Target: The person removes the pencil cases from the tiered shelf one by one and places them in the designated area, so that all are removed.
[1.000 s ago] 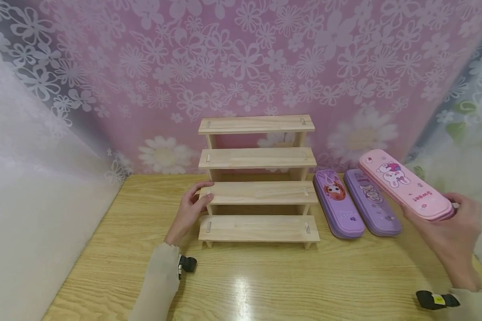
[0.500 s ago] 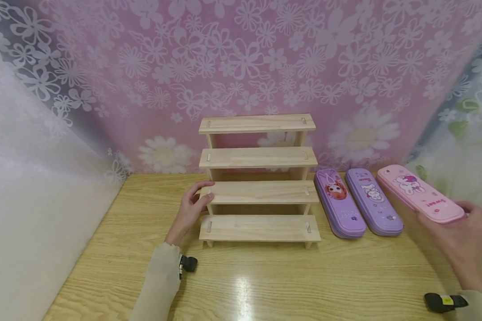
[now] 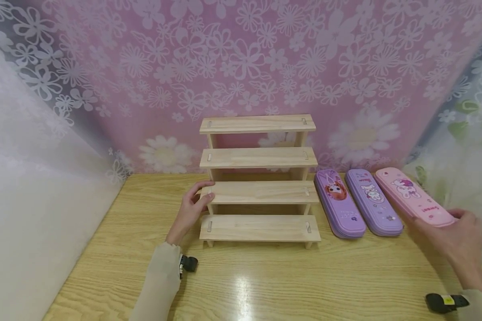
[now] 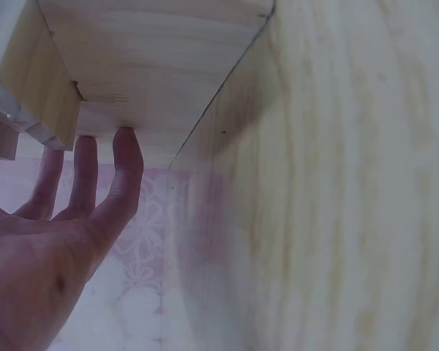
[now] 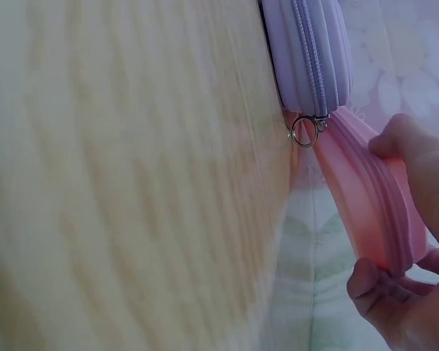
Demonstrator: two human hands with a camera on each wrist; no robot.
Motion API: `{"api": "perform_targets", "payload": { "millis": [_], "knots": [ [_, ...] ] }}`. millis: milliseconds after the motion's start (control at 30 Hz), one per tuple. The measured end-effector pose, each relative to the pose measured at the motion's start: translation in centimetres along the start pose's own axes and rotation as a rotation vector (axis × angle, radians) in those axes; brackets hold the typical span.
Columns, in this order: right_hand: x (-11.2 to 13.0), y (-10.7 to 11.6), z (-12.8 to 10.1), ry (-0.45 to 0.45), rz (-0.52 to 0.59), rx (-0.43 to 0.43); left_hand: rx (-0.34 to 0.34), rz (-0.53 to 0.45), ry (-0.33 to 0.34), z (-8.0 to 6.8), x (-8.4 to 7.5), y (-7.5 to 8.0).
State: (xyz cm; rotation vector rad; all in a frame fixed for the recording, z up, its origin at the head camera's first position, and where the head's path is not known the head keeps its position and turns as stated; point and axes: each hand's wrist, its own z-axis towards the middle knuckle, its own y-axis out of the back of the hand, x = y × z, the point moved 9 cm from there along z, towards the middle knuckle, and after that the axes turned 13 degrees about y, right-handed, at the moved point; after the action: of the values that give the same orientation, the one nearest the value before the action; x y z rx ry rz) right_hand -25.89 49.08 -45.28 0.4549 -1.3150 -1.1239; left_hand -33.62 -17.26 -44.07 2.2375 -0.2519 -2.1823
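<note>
A four-tier wooden display rack (image 3: 259, 191) stands on the table, its steps rising toward the back. My left hand (image 3: 193, 203) grips the left end of its second step from the bottom. In the left wrist view several fingers (image 4: 128, 164) reach up to the wood. My right hand (image 3: 459, 234) holds the near end of a pink zippered pencil case (image 3: 413, 196) with a bunny print. The right wrist view shows this pink case (image 5: 366, 197) with its near end raised off the table, thumb and fingers on opposite sides. Whether its far end touches the table is unclear.
Two purple pencil cases lie between the rack and the pink case: one with a red-haired girl (image 3: 339, 203), one with a white animal (image 3: 373, 200). A pink flowered cloth (image 3: 245, 67) hangs behind, and pale cloths flank the wooden table (image 3: 265, 276).
The pink pencil case has come down and to the right, beside the purple ones, then shifted slightly left as its near end lowered. My left hand stays on the rack.
</note>
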Motion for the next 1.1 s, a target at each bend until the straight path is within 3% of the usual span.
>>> {"api": "perform_targets", "payload": {
  "millis": [167,333,533,767,1100],
  "knots": [
    [0.2,-0.6,-0.1,0.036,0.018,0.065,0.002,0.0,0.007,0.1,0.1,0.1],
    [0.7,-1.2,0.2,0.13,-0.023,0.07,0.004,0.006,0.004,0.1,0.3,0.1],
    [0.2,-1.3,0.6,0.161,-0.037,0.09,-0.003,0.015,0.01,0.0,0.3,0.2],
    [-0.4,-1.6,0.1,0.083,0.092,0.175,-0.004,0.023,0.011,-0.2,0.3,0.3],
    [-0.4,-2.3,0.1,0.027,0.187,0.174,-0.007,0.015,0.003,-0.4,0.2,0.5]
  ]
}}
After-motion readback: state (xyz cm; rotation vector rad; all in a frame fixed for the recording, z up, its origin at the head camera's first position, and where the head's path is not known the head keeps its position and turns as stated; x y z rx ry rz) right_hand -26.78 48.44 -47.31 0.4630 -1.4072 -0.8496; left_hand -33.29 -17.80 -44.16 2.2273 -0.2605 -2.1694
